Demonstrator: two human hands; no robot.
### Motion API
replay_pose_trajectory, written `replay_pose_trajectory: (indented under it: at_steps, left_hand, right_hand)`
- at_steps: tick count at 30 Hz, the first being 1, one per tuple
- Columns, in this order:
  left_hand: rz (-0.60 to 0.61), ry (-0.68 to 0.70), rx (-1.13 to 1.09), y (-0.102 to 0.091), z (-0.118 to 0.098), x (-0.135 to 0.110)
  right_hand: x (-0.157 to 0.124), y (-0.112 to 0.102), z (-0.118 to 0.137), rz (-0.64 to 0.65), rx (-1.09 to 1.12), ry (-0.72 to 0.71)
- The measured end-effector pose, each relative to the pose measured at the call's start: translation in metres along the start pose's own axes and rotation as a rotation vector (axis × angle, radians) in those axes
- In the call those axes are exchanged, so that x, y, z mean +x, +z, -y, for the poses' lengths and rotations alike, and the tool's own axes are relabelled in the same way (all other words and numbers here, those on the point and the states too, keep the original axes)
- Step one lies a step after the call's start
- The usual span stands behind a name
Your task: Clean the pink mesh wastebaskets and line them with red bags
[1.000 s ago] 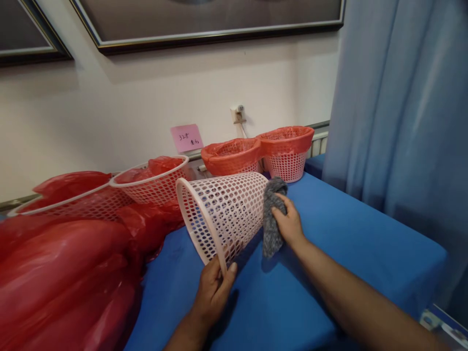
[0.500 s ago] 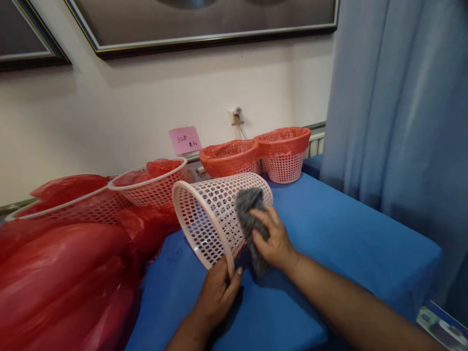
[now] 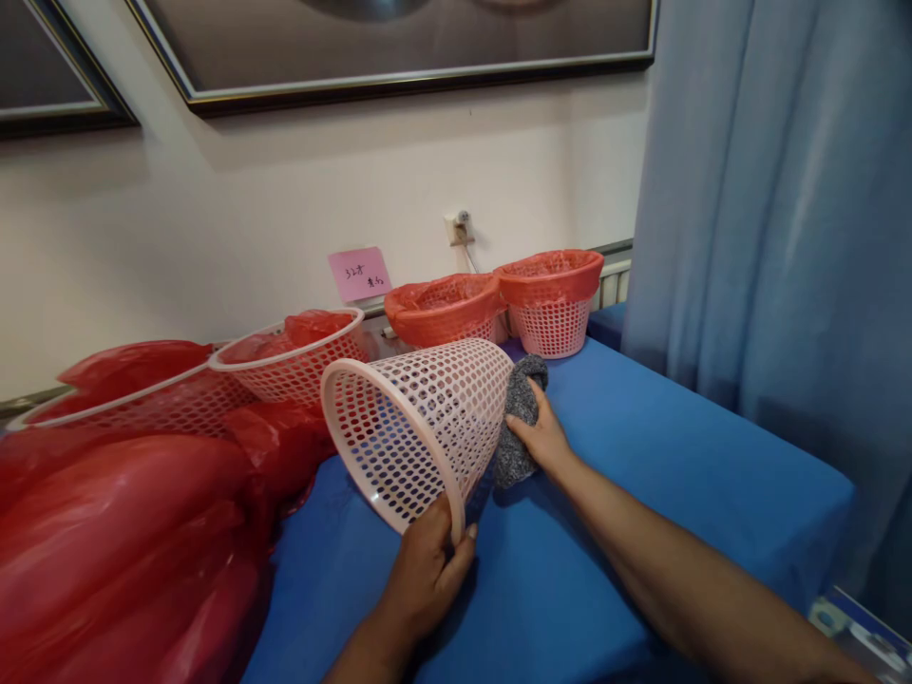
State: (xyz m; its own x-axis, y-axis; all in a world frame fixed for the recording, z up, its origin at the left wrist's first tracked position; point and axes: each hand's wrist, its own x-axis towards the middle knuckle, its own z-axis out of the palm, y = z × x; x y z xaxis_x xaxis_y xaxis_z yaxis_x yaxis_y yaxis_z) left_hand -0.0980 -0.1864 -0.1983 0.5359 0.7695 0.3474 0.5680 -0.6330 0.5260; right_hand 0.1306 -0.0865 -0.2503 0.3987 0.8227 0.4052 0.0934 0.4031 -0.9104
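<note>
A pale pink perforated plastic wastebasket [image 3: 456, 399] lies on its side above the blue-covered table, its open mouth facing left toward me. My left hand [image 3: 431, 565] grips the lower part of its rim, thumb outside and fingers reaching in. At the basket's base end, my right hand [image 3: 545, 432] holds a grey cloth [image 3: 519, 456] bunched up against the bottom. The cloth hides part of the base, and some of the right fingers are out of sight behind it.
Two wastebaskets with red liners, one in the middle [image 3: 446, 309] and one at right [image 3: 552, 304], stand by the wall. Further left are a basket with a loose red bag [image 3: 292, 356] and a heap of red plastic bags [image 3: 142, 532]. A blue curtain [image 3: 769, 209] hangs at right.
My right hand has moved the cloth from the basket's side round to its base end. The basket has turned and shifted slightly left, with my left hand still on the rim.
</note>
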Motion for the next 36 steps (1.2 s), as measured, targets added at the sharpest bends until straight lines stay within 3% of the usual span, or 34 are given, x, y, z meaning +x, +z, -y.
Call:
replay_pose_trajectory:
  at_steps: [3,5,8,11,14,17,20,23,28,31,33,36]
  left_hand:
    - [0.002,0.007,0.016,0.0,0.0,0.0]
    - [0.003,0.019,0.023,0.001,0.0,0.0]
    - [0.008,0.036,0.004,0.003,-0.001,0.001]
    - [0.028,0.031,-0.052,0.002,-0.004,0.001]
    - [0.014,0.032,-0.046,0.0,-0.005,0.0]
    - [0.031,0.012,-0.02,-0.003,-0.004,0.0]
    - [0.051,-0.017,-0.012,-0.004,-0.005,0.002]
    - [0.048,-0.009,-0.02,-0.005,-0.008,0.005]
    - [0.03,-0.035,-0.032,-0.006,-0.009,0.006]
    - [0.033,-0.032,-0.022,-0.002,-0.005,0.004]
    - [0.057,-0.017,-0.013,0.001,-0.001,0.003]
    - [0.107,0.005,-0.009,0.003,0.003,0.004]
  right_hand:
    - [0.0,-0.007,0.022,-0.005,-0.024,-0.066]
    - [-0.011,-0.012,0.043,0.034,-0.096,-0.297]
    - [-0.041,-0.015,0.073,0.231,-0.153,-0.659]
    - [-0.064,-0.013,0.086,0.389,-0.136,-0.792]
    - [-0.055,-0.01,0.077,0.296,-0.144,-0.642]
    - [-0.022,-0.012,0.053,0.036,-0.141,-0.263]
    - [0.003,-0.015,0.028,-0.084,-0.081,0.053]
    - [0.004,-0.011,0.014,-0.121,-0.1,0.108]
    - [-0.012,0.003,0.022,0.002,-0.071,-0.072]
    - [-0.019,-0.002,0.04,-0.004,-0.143,-0.241]
    - [-0.029,-0.008,0.056,0.031,-0.199,-0.42]
    - [-0.051,-0.013,0.077,0.191,-0.23,-0.752]
